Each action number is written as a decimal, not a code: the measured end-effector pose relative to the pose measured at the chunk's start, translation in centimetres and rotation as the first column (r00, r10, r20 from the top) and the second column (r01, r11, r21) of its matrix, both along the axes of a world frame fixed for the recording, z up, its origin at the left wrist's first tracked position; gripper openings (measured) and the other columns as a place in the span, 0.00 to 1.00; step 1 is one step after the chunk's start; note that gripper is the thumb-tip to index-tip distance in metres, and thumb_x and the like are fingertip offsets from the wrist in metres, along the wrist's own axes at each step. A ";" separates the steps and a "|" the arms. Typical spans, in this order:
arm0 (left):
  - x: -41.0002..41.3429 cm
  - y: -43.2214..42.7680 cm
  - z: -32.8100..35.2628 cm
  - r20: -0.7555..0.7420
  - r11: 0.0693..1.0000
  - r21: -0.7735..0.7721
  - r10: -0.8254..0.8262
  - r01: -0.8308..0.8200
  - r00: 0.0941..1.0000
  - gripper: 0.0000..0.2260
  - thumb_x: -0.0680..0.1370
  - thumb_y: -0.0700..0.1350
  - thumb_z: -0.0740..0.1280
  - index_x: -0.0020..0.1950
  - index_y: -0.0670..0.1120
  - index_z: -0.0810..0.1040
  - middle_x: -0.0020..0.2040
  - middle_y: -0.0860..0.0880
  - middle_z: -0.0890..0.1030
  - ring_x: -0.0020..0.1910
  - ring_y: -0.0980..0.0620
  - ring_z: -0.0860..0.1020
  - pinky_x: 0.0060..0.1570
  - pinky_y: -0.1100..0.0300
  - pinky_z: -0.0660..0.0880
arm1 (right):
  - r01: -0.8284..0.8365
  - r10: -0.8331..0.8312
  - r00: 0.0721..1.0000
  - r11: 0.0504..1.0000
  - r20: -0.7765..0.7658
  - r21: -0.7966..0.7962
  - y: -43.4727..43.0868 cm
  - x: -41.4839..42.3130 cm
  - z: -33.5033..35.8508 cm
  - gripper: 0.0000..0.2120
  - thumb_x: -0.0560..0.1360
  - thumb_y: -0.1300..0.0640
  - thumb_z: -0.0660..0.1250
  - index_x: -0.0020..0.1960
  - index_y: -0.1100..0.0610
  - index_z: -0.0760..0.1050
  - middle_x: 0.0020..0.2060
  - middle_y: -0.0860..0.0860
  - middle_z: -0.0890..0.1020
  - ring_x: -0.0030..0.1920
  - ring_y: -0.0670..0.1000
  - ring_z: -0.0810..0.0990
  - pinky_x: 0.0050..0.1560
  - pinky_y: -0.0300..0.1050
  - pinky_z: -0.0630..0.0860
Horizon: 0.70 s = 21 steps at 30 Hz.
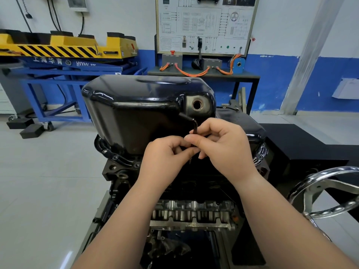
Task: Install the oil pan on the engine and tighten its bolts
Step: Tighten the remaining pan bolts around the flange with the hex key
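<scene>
Engine (194, 212): lowest in the frame and nearest, mounted upside down, its bare metal valve gear towards the camera.
Handwheel (328, 193): chrome, at the lower right edge, untouched.
Left hand (165, 154): at the frame's centre, fingers curled, pinching the lower shaft of the hex key.
Right hand (223, 146): just right of the left and touching it, thumb and fingers closed on the same shaft higher up.
Hex key (194, 126): a dark L-shaped bar, short arm pointing up-left across the pan wall, long arm running down through both grips. Its tip showed just below the left hand, but whether it sat in a bolt head could not be told.
Flange bolts (115, 157): several in the pan rim at centre left, looking seated.
Oil pan (136, 113): glossy black, already resting on the block, filling the middle of the frame.
Drain hole (197, 104): open, no plug, upper right of the pan.
Step judged: tightening a rim bolt at the near edge.
Doing it well: seat the tip fully and square before turning, keep the shaft in line with the bolt, snug every bolt lightly, then tighten evenly across the rim so the flange pulls down flat.
Wiring board (206, 26): top centre, against the far wall.
</scene>
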<state>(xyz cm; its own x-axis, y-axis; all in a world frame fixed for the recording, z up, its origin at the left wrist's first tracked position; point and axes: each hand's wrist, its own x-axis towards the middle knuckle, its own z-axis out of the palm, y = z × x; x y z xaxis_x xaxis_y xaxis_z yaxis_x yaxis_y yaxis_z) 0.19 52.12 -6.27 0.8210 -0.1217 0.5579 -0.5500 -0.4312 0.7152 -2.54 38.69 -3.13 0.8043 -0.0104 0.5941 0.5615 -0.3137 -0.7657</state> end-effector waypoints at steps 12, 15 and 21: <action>0.3 0.6 0.8 -0.045 0.982 0.165 -0.085 0.091 0.995 0.04 0.75 0.48 0.69 0.43 0.55 0.83 0.30 0.52 0.80 0.30 0.57 0.75 0.30 0.67 0.69 | -0.056 0.053 0.998 0.995 -0.035 -0.084 -0.6 0.0 0.2 0.10 0.75 0.64 0.66 0.49 0.51 0.80 0.40 0.48 0.85 0.26 0.47 0.78 0.32 0.33 0.74; 0.0 0.3 0.8 -0.030 0.990 0.105 -0.086 0.089 0.996 0.05 0.72 0.49 0.70 0.37 0.57 0.81 0.23 0.58 0.73 0.25 0.60 0.70 0.27 0.71 0.64 | -0.014 0.014 1.000 1.000 -0.013 -0.009 -0.6 0.0 0.0 0.06 0.71 0.64 0.71 0.41 0.53 0.81 0.35 0.48 0.84 0.25 0.45 0.77 0.30 0.34 0.74; -0.1 0.1 0.5 -0.016 0.996 0.040 -0.074 0.074 0.997 0.12 0.72 0.49 0.70 0.29 0.54 0.76 0.22 0.57 0.69 0.23 0.60 0.67 0.26 0.71 0.62 | -0.059 0.058 0.998 0.997 -0.031 -0.041 -0.7 0.0 -0.4 0.06 0.71 0.61 0.72 0.39 0.54 0.77 0.38 0.51 0.83 0.24 0.47 0.76 0.30 0.39 0.75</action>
